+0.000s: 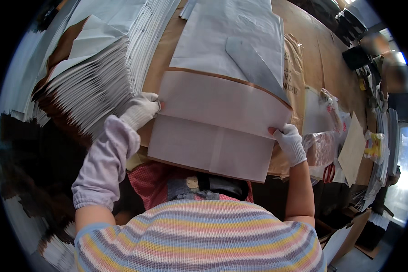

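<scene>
A white paper sack (213,109) with a brown inner layer lies lengthwise before me, its near end opened out into a wide flap with a crease across it. My left hand (143,109), in a white knitted glove with bare fingertips, is closed on the flap's left edge. At the right edge, my right hand (289,140), gloved the same way, pinches the flap between thumb and fingers. A grey flat pointed strip (254,63) rests on the sack, its lower end partly hidden behind the raised flap.
A thick stack of folded white paper sacks (90,86) stands at the left. To the right lie a printed brown paper bag (294,68), clear plastic bags (324,145), red-handled scissors (329,173) and a beige card (352,149). Blurred people (381,54) are at the far right.
</scene>
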A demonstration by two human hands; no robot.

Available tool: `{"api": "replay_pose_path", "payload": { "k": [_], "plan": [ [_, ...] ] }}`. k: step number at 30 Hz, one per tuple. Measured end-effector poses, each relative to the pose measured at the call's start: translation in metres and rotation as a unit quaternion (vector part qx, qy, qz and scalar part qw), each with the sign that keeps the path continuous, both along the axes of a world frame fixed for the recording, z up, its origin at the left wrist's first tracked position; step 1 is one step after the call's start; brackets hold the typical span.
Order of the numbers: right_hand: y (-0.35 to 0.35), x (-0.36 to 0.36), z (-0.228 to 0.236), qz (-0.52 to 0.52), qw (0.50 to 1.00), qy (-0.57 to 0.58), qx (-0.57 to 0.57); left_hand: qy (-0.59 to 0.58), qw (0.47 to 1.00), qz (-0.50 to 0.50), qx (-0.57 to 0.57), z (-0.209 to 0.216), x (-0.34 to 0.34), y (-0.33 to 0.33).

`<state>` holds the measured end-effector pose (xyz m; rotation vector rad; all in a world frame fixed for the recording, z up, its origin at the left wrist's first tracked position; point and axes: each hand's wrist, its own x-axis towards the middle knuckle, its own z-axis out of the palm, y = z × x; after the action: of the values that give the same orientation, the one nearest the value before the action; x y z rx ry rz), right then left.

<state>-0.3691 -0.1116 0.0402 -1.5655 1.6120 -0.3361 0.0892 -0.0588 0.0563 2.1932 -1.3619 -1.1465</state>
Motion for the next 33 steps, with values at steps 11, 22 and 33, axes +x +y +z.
{"api": "replay_pose_path", "payload": {
  "k": [11,22,33],
  "plan": [
    [0.034,0.033,-0.025,-0.022,0.933,0.16,-0.321,-0.354,0.916,0.029,-0.184,-0.053,-0.033,0.011],
    [0.007,0.081,-0.029,0.231,0.839,0.216,-0.443,-0.346,0.917,0.051,-0.193,-0.049,-0.035,0.004],
    [-0.027,0.168,-0.013,0.39,0.83,0.134,-0.377,-0.221,0.785,-0.434,-0.382,-0.039,-0.085,-0.038]
  ]
}}
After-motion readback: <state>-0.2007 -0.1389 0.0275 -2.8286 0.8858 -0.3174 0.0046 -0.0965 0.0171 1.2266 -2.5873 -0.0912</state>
